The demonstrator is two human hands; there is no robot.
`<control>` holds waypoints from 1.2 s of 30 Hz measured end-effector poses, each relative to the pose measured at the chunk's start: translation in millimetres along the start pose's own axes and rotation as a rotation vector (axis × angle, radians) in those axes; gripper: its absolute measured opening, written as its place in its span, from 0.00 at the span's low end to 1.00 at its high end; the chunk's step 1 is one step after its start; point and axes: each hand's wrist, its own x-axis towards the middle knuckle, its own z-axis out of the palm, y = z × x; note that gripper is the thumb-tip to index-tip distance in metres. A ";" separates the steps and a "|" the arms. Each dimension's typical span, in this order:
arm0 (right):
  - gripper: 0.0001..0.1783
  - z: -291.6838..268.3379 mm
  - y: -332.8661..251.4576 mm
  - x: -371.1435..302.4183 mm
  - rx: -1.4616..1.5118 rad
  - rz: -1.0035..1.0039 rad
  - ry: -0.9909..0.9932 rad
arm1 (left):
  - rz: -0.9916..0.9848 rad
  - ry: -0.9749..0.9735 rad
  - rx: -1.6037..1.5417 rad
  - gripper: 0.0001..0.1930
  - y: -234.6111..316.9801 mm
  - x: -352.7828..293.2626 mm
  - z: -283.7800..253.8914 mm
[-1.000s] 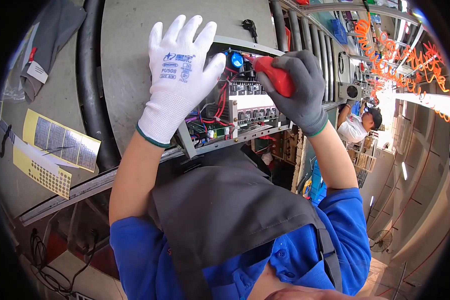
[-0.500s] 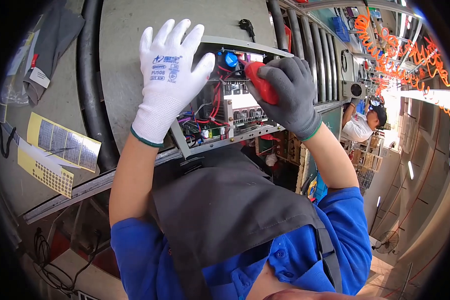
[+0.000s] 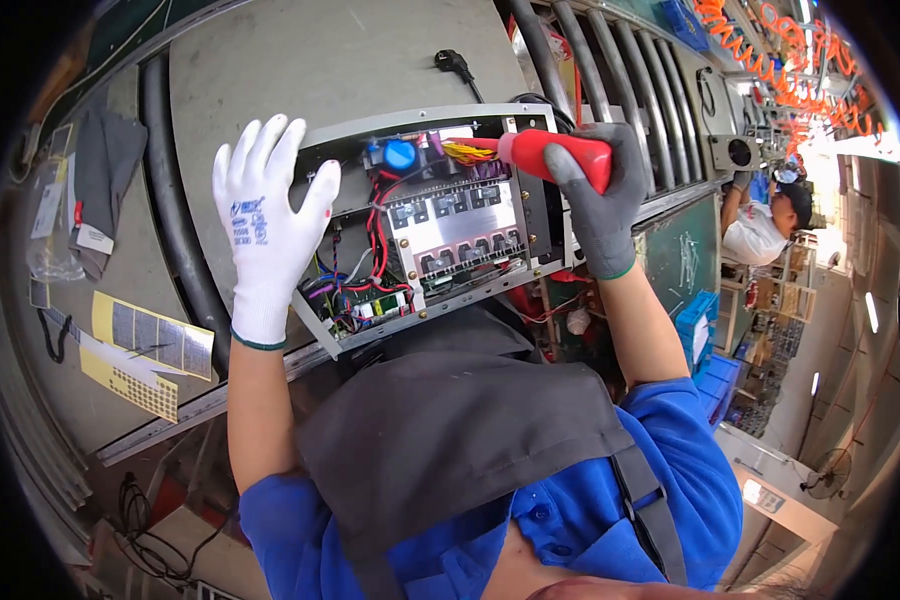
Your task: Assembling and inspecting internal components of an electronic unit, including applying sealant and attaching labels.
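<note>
My right hand, in a grey glove, is closed round a red squeeze bottle. The bottle lies nearly level over the right part of an open metal chassis, its thin nozzle pointing left above a bundle of yellow wires. A round blue component sits left of the wires. Nearer me is a silver plate with black parts, and red and black cables run down its left side. At the chassis's left end, my white-gloved left hand is held up with fingers spread, gripping nothing.
A black plug lies on the bench behind the chassis. Metal rollers run at the back right. Yellow label sheets and a grey cloth lie at left. Another person works at far right.
The whole view has shifted, with the chassis now further left in it. The bottle has tipped closer to level and swung right from the blue component. My left hand stays open.
</note>
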 end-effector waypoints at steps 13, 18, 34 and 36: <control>0.16 0.6 28.8 2.1 0.062 -0.107 0.037 | 0.031 -0.051 0.030 0.25 8.1 3.6 -2.5; 0.18 -5.0 32.8 -0.1 -0.030 -0.096 -0.013 | 0.026 -0.063 0.047 0.23 7.9 3.8 -2.1; 0.17 -6.9 42.4 -2.7 0.098 -0.108 0.049 | 0.032 -0.072 0.071 0.23 7.5 2.8 -2.2; 0.17 -8.3 43.8 -3.5 0.091 -0.134 0.053 | 0.030 -0.069 0.071 0.23 8.0 3.1 -2.3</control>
